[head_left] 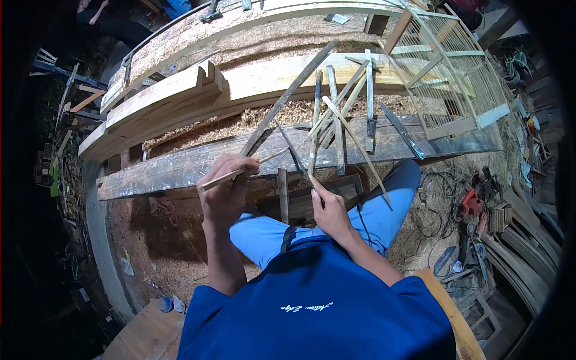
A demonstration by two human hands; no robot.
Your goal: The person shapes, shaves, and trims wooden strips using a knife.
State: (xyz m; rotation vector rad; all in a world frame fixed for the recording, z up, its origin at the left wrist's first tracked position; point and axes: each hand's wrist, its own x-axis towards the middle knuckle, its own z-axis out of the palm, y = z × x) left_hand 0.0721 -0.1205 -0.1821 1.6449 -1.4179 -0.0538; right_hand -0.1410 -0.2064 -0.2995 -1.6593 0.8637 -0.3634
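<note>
My left hand [228, 183] is closed around a thin wooden stick [223, 179], whose pointed end sticks out to the right over the plank. My right hand [331, 213] grips a narrow dark blade-like tool [292, 147]; its exact kind is hard to make out, and the tool points up and left. The stick's tip comes near the blade, but I cannot tell whether they touch. Beyond both hands, several wooden strips [339, 132] lie crossed on a worn plank [180, 161]. A knife [402, 131] rests on that plank to the right.
A cage frame with thin bars [447, 72] stands at the upper right. Thick timber beams [162, 99] lie behind the plank among wood shavings. Cables, a red power tool [473, 204] and curved boards [516, 264] are on the right. A person [117, 27] is at the upper left.
</note>
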